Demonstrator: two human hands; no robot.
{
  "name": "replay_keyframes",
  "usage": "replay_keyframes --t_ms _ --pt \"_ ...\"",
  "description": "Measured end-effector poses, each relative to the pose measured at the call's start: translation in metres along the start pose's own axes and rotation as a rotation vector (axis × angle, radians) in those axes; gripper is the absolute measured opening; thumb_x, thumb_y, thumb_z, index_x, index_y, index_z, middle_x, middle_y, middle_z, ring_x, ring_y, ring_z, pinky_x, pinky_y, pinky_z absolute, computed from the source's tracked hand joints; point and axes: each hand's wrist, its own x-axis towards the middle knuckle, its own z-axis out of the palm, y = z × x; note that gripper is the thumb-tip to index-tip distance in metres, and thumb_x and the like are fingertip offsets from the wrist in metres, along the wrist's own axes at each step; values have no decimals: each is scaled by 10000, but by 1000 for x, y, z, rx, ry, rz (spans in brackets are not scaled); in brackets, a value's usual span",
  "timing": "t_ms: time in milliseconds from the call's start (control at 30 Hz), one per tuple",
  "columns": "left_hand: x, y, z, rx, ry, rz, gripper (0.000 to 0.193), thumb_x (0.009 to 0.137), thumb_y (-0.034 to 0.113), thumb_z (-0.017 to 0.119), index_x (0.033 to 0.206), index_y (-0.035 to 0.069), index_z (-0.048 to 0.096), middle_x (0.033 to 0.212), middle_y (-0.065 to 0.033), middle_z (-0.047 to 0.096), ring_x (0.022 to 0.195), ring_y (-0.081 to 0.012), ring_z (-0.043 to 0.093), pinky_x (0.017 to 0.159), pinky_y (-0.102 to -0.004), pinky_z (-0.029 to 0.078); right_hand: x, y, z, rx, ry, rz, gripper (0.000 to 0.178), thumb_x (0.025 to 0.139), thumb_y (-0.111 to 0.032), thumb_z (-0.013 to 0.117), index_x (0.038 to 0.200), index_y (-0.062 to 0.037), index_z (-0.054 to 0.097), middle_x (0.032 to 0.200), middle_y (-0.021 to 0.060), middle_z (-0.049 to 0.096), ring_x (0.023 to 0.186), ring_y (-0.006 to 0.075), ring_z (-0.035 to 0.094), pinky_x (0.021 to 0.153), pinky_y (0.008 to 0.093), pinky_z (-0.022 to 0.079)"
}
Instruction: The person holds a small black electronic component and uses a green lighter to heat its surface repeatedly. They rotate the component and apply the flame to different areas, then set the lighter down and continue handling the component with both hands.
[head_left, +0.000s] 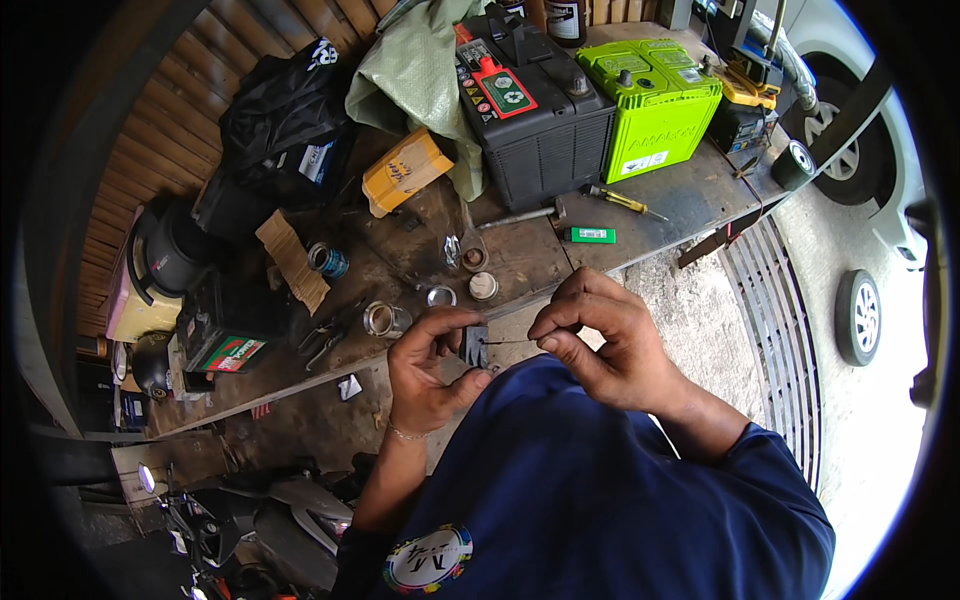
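Left hand [428, 368] pinches small black part [474, 346].

Lime-green battery [655, 100] beside black battery [535, 115], yellow-handled screwdriver [625, 201], dark blue sleeve [600, 480].

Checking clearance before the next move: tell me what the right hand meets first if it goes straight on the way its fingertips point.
Likely the small black part pinched in the left hand; depth is unclear.
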Motion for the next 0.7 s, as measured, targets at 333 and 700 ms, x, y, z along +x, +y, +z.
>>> replay_keyframes --t_ms 333,700 --pt "2 -2 3 89 -19 46 561 749 223 952 1230 34 732 1185 -55 703 870 -99 531 780 -270 424 -3 2 -2 -35 -9 45 48 964 -73 756 993 -34 755 955 77 673 874 203 646 783 335 516" --pt "9 4 4 477 2 205 525 715 32 959 1191 73 743 1207 -104 738 1107 -192 696 842 -296 514 -7 3 5 95 43 251 106 1009 -112 731 1033 -11 752 958 72 674 861 163 612 779 315 494"
